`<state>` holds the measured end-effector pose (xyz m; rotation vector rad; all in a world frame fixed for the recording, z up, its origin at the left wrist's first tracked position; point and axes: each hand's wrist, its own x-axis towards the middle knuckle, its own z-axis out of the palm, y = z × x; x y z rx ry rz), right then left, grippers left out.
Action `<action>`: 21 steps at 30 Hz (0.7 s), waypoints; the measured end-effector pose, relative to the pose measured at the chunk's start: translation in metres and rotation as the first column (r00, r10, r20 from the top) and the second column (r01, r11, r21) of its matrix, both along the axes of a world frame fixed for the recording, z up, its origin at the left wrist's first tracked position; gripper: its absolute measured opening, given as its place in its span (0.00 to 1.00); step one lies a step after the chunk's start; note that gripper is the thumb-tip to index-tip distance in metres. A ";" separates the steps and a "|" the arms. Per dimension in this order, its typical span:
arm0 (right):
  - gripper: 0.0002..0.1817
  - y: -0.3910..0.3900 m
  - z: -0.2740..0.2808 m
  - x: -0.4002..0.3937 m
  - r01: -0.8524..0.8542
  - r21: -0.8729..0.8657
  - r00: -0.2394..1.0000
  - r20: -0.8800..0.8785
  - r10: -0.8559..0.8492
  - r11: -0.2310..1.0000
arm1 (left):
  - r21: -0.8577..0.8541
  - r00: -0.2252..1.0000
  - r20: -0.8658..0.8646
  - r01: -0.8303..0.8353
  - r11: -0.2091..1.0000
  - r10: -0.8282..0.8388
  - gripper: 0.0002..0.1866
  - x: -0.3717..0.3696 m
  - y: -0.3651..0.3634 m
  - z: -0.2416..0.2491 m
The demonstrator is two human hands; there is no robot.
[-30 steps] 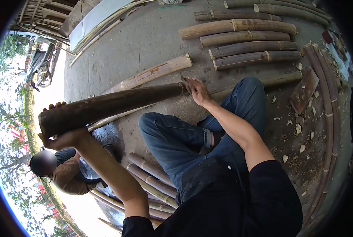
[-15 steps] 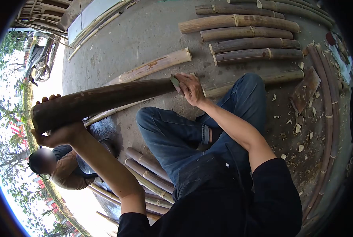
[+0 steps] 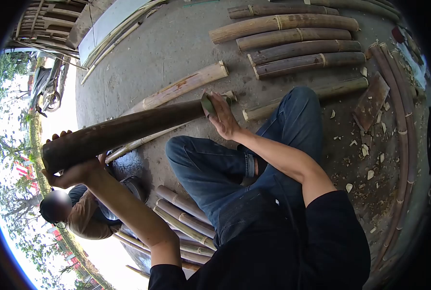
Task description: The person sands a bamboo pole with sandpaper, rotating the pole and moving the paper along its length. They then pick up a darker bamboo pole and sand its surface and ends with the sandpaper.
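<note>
A thick dark-brown bamboo pole [image 3: 128, 124] hangs slanted in front of me, above the floor and my crossed legs. My left hand [image 3: 80, 170] is closed around its wide left end, with the thumb below and the fingertips showing over the top edge. At the narrow-looking right end, my right hand [image 3: 220, 116] presses against a flat grey-green piece [image 3: 207, 105] between palm and pole. Whether that piece is a pad or something else I cannot make out. The right fingers point up and lie close together.
Several cut bamboo lengths [image 3: 288, 37] lie at the back right, and more [image 3: 184, 217] beside my left. A pale bamboo piece [image 3: 186, 87] rests beyond the pole. Wood chips [image 3: 365, 151] and a brown board [image 3: 371, 104] are right. Another person [image 3: 87, 215] sits left, near a motorcycle [image 3: 49, 87].
The view has shifted slightly. The pole's left end sits a little lower, and my right hand has moved slightly left and down at the other end, showing more of the green piece.
</note>
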<state>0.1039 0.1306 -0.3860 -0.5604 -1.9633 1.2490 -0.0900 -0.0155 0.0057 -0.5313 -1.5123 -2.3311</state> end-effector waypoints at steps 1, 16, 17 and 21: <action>0.39 -0.012 0.013 0.003 0.014 0.059 0.997 -0.078 -0.010 0.998 | -0.029 0.999 0.008 -0.053 0.998 0.053 0.40 0.001 -0.002 -0.002; 0.44 -0.004 -0.038 -0.012 0.068 -0.126 0.996 0.063 -0.060 0.990 | 0.010 0.995 0.027 -0.091 0.996 0.091 0.40 0.009 0.006 0.001; 0.44 -0.014 -0.024 -0.006 0.070 -0.100 0.995 0.081 -0.062 0.993 | 0.011 0.994 0.038 -0.106 0.994 0.105 0.39 0.014 0.010 0.000; 0.46 0.016 -0.061 0.001 0.032 -0.163 0.991 0.136 -0.010 0.986 | -0.018 0.992 0.040 -0.121 0.992 0.122 0.38 0.009 0.010 0.001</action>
